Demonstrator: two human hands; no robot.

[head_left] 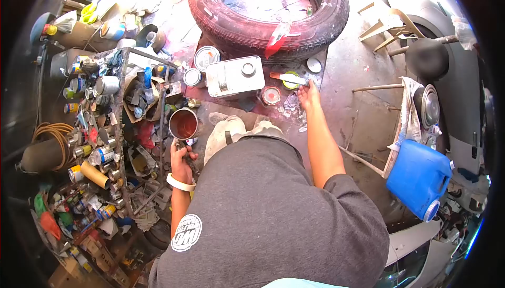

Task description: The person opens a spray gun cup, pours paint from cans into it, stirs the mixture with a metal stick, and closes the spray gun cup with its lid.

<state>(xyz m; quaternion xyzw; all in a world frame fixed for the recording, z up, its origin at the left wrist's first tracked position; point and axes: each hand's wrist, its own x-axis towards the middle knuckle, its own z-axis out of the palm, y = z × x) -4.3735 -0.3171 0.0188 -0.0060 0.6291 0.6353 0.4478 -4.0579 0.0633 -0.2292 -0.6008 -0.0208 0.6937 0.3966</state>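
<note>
Left hand: fingers curled about the dark handle below the metal cup, gripping it.
Metal cup: just beyond the left fingers, mouth facing up; reddish-brown inside, though the depth of any liquid cannot be told.
Right hand: fingers slightly parted, reaching forward at the near end of a pale stick; I cannot tell whether they pinch it or only touch it.
Stick: extends leftward from the right fingertips, across a yellow-green round item, its far end reddish.
Small red tin: left of the right fingers, near them.
Rectangular can: farther left, between the two hands, beside two round tins.
White round lid: just beyond the right fingers.
Tyre: farther ahead of both hands.
Spill risk: if the left wrist tips while attention is on the right, whatever wet content the cup has could run over its rim.
Knock risk: a leftward sweep of the right fingers could topple the small red tin.
Smear risk: a loose hold could let the stick roll and mark the board.
</note>
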